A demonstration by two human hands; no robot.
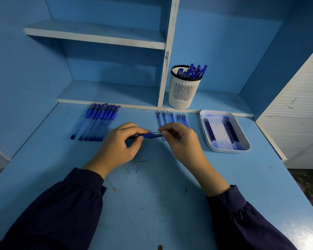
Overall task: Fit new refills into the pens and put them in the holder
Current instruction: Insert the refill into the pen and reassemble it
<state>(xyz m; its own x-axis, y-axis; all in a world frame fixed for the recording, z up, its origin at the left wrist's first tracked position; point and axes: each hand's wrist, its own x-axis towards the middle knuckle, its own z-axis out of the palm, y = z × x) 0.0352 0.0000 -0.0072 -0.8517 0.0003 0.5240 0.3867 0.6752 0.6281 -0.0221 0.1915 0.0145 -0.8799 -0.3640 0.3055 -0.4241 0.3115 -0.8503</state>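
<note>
Both hands meet over the middle of the tabletop (152,195). With my left hand (119,141) I pinch the blue pen (150,135) at one end, fingers curled round it. With my right hand (179,139) I pinch the other end of the same pen. It lies roughly level between the two hands. Left of my hands, a row of pens (96,121) lies side by side. Behind my right hand lie loose refills (170,118). Further right, a white tray (224,151) holds more refills. The white slotted holder (183,94) stands on the low shelf (107,92) behind, with blue pens in it.
</note>
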